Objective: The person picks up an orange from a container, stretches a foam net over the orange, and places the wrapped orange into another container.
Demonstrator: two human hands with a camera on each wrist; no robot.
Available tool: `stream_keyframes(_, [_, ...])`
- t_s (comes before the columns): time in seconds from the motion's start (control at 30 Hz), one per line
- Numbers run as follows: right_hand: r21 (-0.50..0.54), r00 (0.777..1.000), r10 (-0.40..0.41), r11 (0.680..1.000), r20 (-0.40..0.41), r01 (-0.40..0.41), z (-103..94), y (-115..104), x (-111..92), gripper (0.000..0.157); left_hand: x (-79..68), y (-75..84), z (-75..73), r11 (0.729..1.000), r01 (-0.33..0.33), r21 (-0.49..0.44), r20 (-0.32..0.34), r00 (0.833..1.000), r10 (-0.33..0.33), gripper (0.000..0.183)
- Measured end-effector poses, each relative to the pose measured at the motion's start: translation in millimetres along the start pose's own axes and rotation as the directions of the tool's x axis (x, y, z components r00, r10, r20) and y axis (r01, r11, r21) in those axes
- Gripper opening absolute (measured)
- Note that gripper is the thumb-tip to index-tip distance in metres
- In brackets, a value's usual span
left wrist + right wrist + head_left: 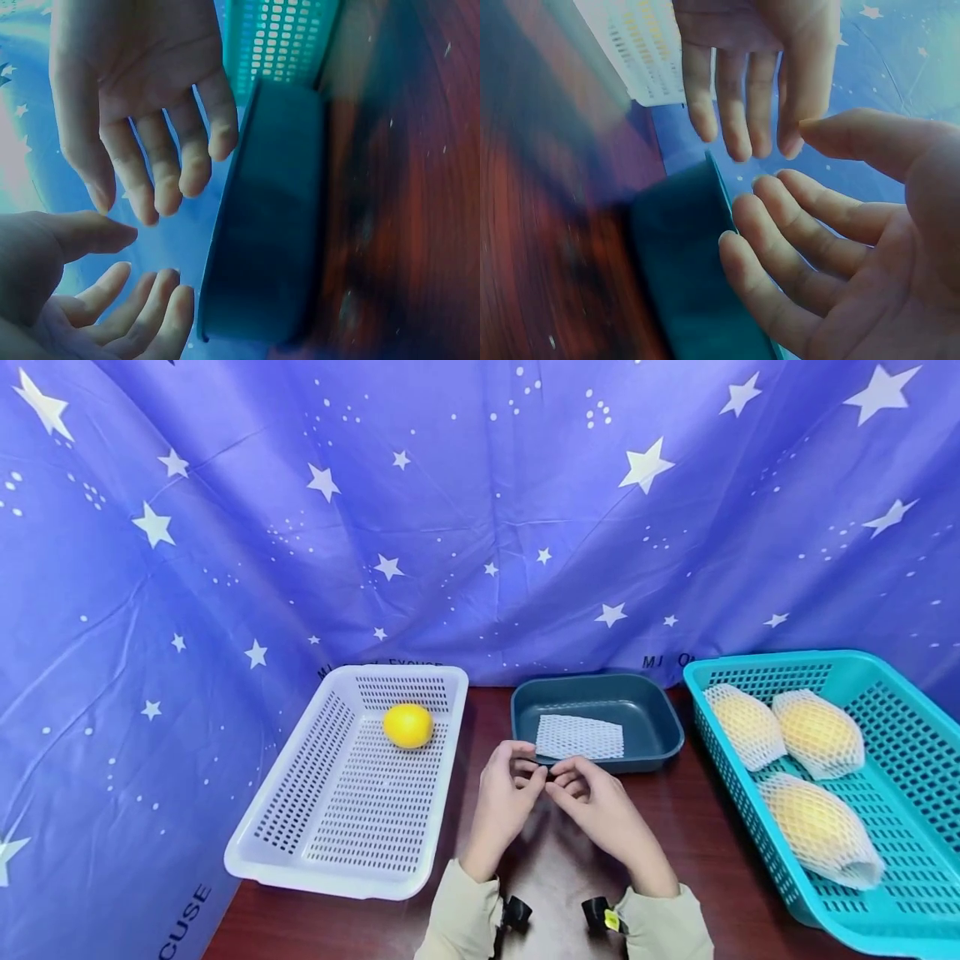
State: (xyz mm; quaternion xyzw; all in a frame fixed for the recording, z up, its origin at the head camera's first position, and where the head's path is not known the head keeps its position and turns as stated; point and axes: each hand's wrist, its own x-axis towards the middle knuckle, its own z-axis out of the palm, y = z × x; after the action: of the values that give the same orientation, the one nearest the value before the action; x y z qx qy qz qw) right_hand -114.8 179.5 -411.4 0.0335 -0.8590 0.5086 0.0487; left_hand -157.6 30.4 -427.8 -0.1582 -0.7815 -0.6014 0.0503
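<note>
- Head view: my left hand (506, 797) and right hand (600, 806), fingers loosely bent, nothing visibly held, just before the dark teal rectangular tray (651, 722); inside, one flat white foam-mesh sleeve (579, 737). Bare yellow oval fruit (408, 726) in the white slotted plastic basket (330, 883); three foam-netted yellow fruits (821, 831) in the turquoise plastic basket (780, 660).
- Left wrist view: both hands empty, fingers parted; whether a fingertip touches the tray, I cannot tell.
- Right wrist view: same relaxed fingers, near the tray wall. Step, I judge: readiness, nothing gripped; the next move would call for a light pinch on the sleeve.
</note>
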Motion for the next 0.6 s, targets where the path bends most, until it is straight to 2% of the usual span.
stream_keyframes(0.1, [0.024, 1.0, -0.005, 1.0, -0.021, 0.005, 5.2, 0.5, 0.9, 0.018, 2.3, 2.1, -1.6, 0.999, -0.023, 0.048, -0.034, 0.999, 0.025, 0.027])
stream_keyframes(0.2, [0.044, 0.999, -0.006, 0.999, -0.034, 0.007, 10.4, 2.6, 1.3, 0.015, 4.6, 4.1, -3.4, 0.998, -0.04, 0.058, -0.05, 0.998, 0.043, 0.026])
stream_keyframes(0.33, [0.077, 1.0, -0.001, 0.997, -0.008, 0.002, 20.8, 5.5, 0.9, 0.011, 4.8, 7.4, -4.4, 0.999, -0.03, 0.033, -0.04, 0.999, 0.031, 0.027])
stream_keyframes(0.5, [0.088, 0.999, -0.015, 0.996, 0.036, 0.012, 36.5, 9.0, -0.9, 0.011, -3.4, 12.2, -6.2, 1.0, -0.013, 0.004, -0.049, 0.999, 0.013, 0.027])
stream_keyframes(0.6, [0.102, 0.998, -0.025, 0.995, 0.059, 0.019, 44.6, 12.2, 0.1, 0.018, -5.3, 15.9, -8.0, 0.999, -0.032, 0.014, -0.068, 0.997, 0.033, 0.027])
